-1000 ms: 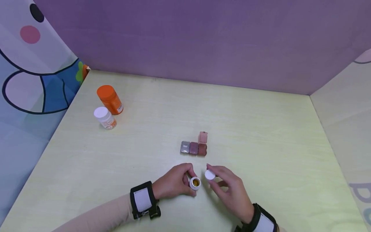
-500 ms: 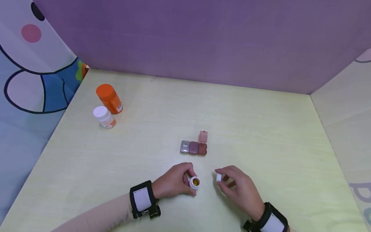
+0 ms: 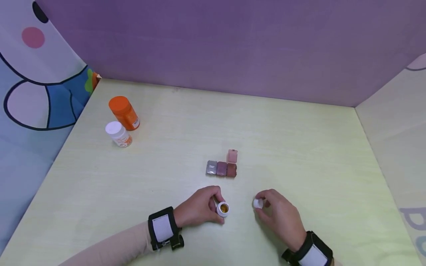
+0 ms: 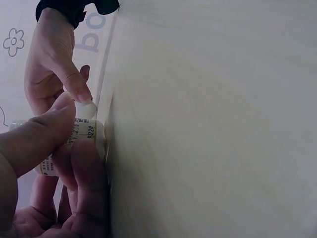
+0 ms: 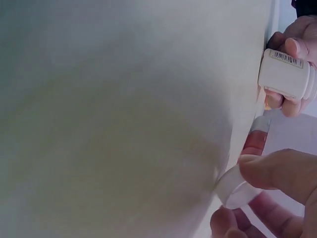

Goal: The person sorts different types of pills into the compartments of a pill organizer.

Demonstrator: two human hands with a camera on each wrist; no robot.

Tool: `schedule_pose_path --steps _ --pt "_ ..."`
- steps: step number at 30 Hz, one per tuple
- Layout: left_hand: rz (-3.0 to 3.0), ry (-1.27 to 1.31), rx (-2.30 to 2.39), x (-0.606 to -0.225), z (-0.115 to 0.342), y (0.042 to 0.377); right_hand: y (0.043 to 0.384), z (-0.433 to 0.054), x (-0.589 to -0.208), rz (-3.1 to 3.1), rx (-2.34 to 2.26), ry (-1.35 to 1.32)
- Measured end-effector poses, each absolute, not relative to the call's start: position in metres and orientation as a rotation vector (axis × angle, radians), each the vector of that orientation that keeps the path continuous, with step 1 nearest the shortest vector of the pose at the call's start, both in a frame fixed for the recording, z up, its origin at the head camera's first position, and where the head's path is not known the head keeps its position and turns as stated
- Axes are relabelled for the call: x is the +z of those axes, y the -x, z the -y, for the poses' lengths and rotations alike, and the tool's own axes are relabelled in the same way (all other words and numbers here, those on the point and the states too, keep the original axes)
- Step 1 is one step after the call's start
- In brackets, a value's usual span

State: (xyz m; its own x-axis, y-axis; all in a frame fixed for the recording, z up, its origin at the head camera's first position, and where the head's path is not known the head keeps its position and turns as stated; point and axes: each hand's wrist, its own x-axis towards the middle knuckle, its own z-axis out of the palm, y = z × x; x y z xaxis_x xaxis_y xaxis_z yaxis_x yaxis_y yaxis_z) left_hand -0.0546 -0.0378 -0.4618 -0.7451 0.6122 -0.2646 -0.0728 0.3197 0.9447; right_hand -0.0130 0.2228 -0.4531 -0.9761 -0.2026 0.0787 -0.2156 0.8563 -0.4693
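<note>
My left hand [image 3: 201,208] grips a small white bottle [image 5: 284,77] with its thumb and fingers around the sides. The bottle stands uncapped, its mouth facing up in the head view with something yellowish inside. Printed text and a barcode show on its label in the left wrist view. To the right, my right hand [image 3: 281,214] pinches a white bottle cap [image 3: 257,203] between thumb and fingers. In the right wrist view the cap is tilted, its hollow underside partly showing and its rim right at the tabletop.
Beyond the hands, small square blocks in grey [image 3: 211,167], purple [image 3: 221,168], brown-red [image 3: 231,170] and pink [image 3: 232,156] form an L. An orange bottle [image 3: 124,113] and a white bottle [image 3: 118,134] stand at the far left. A purple wall [image 3: 219,48] borders the table's back.
My right hand has moved right, away from the bottle, carrying the cap, and has turned the cap between its fingers. The left hand and bottle stay in place.
</note>
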Motion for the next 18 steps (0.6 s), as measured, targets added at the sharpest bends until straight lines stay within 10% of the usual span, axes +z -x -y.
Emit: schedule_pose_path --steps 18 --pt "-2.004 -0.479 1.443 -0.463 0.038 0.056 0.007 -0.210 -0.444 2.965 0.840 -0.311"
